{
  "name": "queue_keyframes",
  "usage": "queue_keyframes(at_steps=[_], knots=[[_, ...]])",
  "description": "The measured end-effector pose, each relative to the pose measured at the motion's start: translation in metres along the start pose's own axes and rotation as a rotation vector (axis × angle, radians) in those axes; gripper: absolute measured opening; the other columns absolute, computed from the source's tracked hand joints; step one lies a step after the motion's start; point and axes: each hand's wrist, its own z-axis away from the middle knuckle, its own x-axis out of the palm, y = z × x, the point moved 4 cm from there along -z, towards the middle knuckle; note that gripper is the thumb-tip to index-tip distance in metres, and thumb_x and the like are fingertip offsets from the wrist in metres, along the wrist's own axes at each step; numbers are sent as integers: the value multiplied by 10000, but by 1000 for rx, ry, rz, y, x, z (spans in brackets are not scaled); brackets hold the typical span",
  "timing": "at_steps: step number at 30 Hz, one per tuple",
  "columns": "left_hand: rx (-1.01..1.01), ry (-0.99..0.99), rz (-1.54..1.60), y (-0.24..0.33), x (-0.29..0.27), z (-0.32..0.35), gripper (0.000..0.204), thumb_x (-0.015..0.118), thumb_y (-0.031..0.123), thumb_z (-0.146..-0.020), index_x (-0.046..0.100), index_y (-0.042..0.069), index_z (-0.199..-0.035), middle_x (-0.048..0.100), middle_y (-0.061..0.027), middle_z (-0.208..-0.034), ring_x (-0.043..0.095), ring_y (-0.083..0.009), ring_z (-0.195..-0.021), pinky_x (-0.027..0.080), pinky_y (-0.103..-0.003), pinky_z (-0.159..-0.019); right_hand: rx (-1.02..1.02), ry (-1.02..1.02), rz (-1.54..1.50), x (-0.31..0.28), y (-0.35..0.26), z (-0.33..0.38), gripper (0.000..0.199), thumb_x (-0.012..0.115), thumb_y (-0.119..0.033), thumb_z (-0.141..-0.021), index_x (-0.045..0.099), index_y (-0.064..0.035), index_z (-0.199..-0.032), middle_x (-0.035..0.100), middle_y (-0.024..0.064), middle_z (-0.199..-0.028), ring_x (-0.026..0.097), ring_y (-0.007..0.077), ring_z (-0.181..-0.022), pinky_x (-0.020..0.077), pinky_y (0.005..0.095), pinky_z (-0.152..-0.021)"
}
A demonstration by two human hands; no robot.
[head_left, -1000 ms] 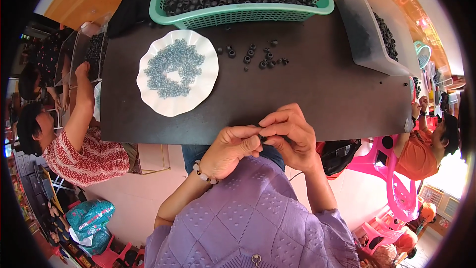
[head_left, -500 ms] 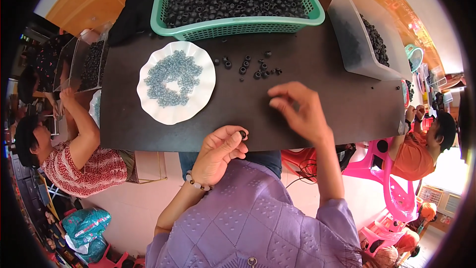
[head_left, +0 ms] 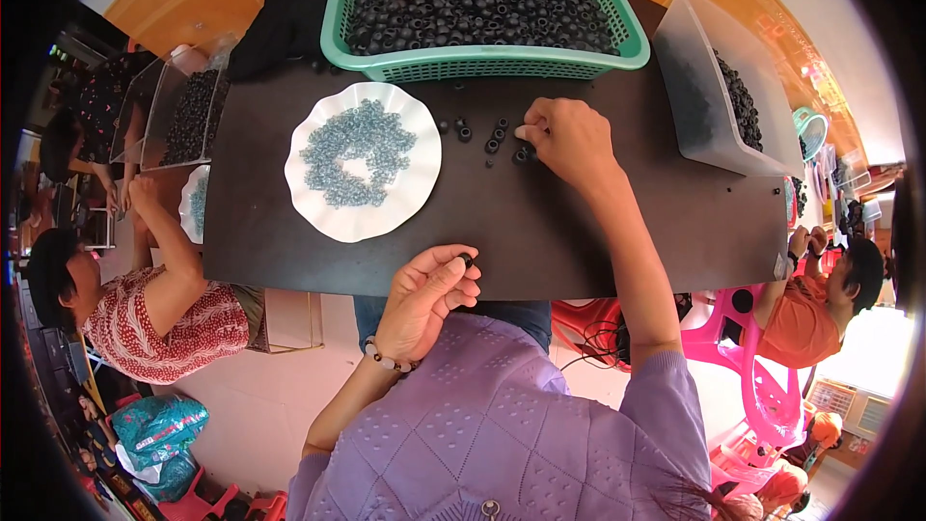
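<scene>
My left hand [head_left: 424,301] is at the near edge of the dark table. Its thumb and forefinger pinch a small round black piece [head_left: 468,260] with a hollow centre. Farther off, my right hand [head_left: 574,143] reaches over the table with thumb and fingertips together; whatever lies between them is hidden. Right by those fingertips are several loose black pieces [head_left: 493,146], some ring-shaped and some smaller. To their left stands a white scalloped plate [head_left: 417,195] bearing a heap of small clear bluish pieces [head_left: 338,150].
A green basket [head_left: 511,65] full of black pieces stands at the far edge. At the right is a translucent bin [head_left: 709,121] with more of them. Co-workers sit at left [head_left: 159,323] and right [head_left: 815,314]. Pink plastic chairs [head_left: 772,381] stand at lower right.
My right hand has moved away from me to the loose black pieces, and its fingertips have come together. My left hand keeps its black piece. The whole view has shifted slightly.
</scene>
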Motion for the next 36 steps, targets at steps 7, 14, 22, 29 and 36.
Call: queue_keyframes(at_steps=[7,14,22,29,36], knots=[[-48,-38,97,-2,-7,-8,257,569,163,-957,590,10,-1162,644,-46,-943,619,-93,-793,526,-233,-716,-29,58,-14,1,0,-4,92,681,-137,-776,658,-55,-813,662,94,-716,638,268,-684,484,376,-616],[-183,-92,332,-5,-7,-10,237,579,190,-949,577,32,-1126,592,-27,-957,554,-93,-786,476,-215,-686,96,50,-719,-19,-13,23,121,658,-114,-848,661,-2,-893,639,4,-761,550,60,-695,444,218,-643],[-266,-161,476,-9,-5,-12,240,581,196,-944,578,38,-1126,585,-32,-952,544,-111,-781,470,-223,-677,168,-69,-813,-7,-22,71,118,661,-103,-874,682,2,-926,645,-6,-818,556,52,-776,441,209,-723],[-150,-76,242,1,-2,-3,219,592,182,-939,601,16,-1082,611,-31,-909,569,-98,-752,463,-219,-654,110,-207,-983,-4,-54,98,111,649,-44,-858,699,-13,-951,619,21,-806,546,100,-784,419,239,-726],[30,29,-35,13,-10,12,217,589,185,-945,607,16,-1080,616,-14,-888,568,-70,-749,465,-210,-664,-84,-158,-688,-6,-86,63,83,648,-59,-856,684,-12,-914,615,24,-794,534,94,-701,426,244,-638]])
